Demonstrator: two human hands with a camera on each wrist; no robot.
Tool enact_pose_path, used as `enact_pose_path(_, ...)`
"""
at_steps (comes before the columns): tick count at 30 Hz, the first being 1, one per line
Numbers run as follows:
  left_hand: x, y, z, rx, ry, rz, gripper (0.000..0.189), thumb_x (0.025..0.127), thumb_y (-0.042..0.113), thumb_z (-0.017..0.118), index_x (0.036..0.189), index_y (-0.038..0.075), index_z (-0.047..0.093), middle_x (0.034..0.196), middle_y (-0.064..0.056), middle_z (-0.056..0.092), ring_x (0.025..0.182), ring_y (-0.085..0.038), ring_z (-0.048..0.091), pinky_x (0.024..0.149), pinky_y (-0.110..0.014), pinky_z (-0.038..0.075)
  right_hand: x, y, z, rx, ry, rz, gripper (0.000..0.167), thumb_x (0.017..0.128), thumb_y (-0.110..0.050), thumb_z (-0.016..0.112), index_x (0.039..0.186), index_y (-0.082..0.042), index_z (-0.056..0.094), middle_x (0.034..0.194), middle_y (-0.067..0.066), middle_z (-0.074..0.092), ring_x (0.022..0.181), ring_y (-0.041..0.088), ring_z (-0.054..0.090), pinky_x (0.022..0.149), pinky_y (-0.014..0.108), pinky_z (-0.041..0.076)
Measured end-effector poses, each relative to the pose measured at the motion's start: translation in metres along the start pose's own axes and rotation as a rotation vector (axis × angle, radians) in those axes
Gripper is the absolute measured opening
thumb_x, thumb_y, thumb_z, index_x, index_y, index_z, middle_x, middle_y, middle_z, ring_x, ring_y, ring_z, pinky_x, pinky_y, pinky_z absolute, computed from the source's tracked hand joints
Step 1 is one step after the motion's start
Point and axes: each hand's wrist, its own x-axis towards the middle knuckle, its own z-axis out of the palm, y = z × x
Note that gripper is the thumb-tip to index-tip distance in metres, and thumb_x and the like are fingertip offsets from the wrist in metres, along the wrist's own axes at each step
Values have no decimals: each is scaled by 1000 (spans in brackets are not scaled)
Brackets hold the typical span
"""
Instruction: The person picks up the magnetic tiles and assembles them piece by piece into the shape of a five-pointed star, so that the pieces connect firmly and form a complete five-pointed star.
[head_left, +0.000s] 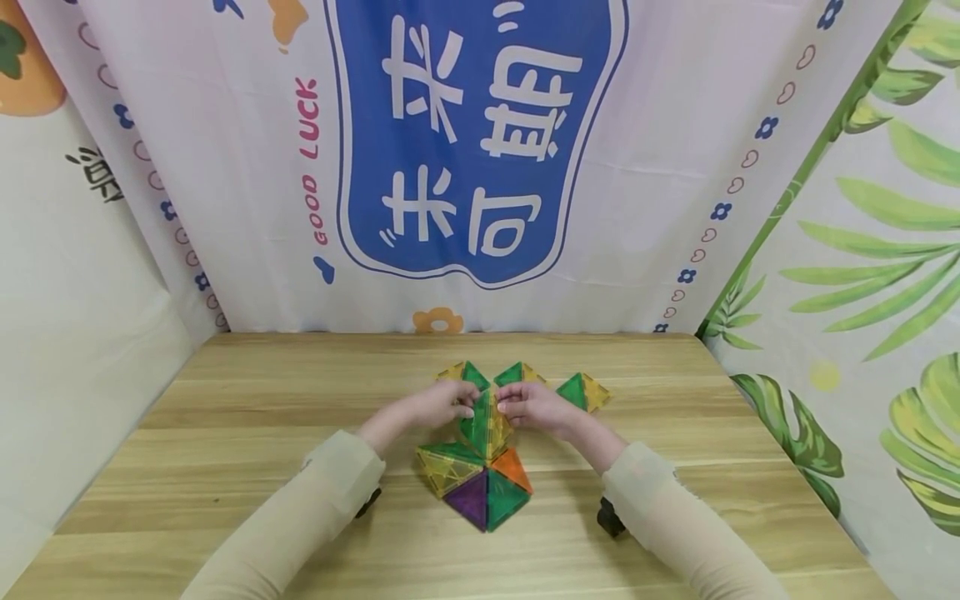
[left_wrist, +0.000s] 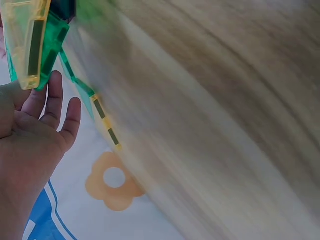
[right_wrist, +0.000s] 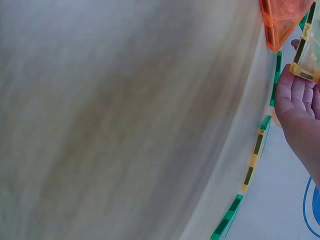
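Both hands hold a joined pair of translucent triangular magnetic tiles, a green tile (head_left: 477, 427) and a yellow tile (head_left: 497, 432), tilted up near the table's middle. My left hand (head_left: 442, 403) pinches the pair's upper left side, and my right hand (head_left: 542, 407) grips its upper right side. In the right wrist view, fingers lie behind the yellow tile's corner. Below the pair is a fan of triangular tiles: a yellow one (head_left: 450, 475), a purple one (head_left: 469, 502), a green one (head_left: 506, 502) and an orange one (head_left: 513, 470). The pair's lower tip meets the fan's centre.
Behind the hands lie more green-and-yellow pairs, with a left green tile (head_left: 474, 377), a middle green tile (head_left: 509, 374) and a right green tile (head_left: 572, 390). The wooden table (head_left: 247, 467) ends at a printed cloth (head_left: 652, 208) at the back.
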Motion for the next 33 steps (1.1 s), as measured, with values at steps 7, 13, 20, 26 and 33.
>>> enact_pose_path(7, 0, -6, 7, -16, -13, -35, 21, 92, 5, 58, 113, 2, 59, 105, -9, 65, 103, -23, 60, 90, -35, 50, 2, 4, 3, -67, 20, 11, 31, 92, -3, 57, 123, 3, 54, 103, 7, 61, 89, 13, 59, 81, 30, 53)
enact_pose_path(13, -1, -9, 11, -41, -11, -33, 23, 90, 4, 60, 113, 1, 58, 103, -7, 64, 102, -22, 60, 90, -35, 50, -4, 2, -2, -175, -9, -35, 34, 93, -3, 56, 127, 0, 54, 114, 12, 61, 100, 18, 61, 87, 33, 52)
enact_pose_path(20, -4, -9, 12, -93, -33, 0, 56, 89, 1, 62, 140, 11, 42, 117, -8, 59, 113, -23, 55, 95, -37, 48, -20, -4, -32, -553, 86, -216, 33, 91, -10, 61, 123, -3, 59, 118, 11, 63, 109, 27, 57, 90, 39, 49)
enact_pose_path(26, -7, -10, 12, -78, -26, 50, 56, 87, -2, 63, 139, 10, 44, 112, -8, 57, 108, -22, 54, 93, -36, 49, -34, -1, -70, -738, 183, -273, 39, 89, -12, 65, 126, -4, 57, 132, 14, 55, 125, 36, 45, 98, 53, 42)
enact_pose_path(33, -15, -9, 10, -39, 16, 0, 52, 87, 1, 65, 135, 7, 46, 103, -5, 57, 98, -19, 56, 85, -34, 51, -47, 11, -107, -856, 178, -210, 47, 87, -11, 66, 131, -1, 52, 137, 20, 48, 130, 40, 39, 106, 56, 30)
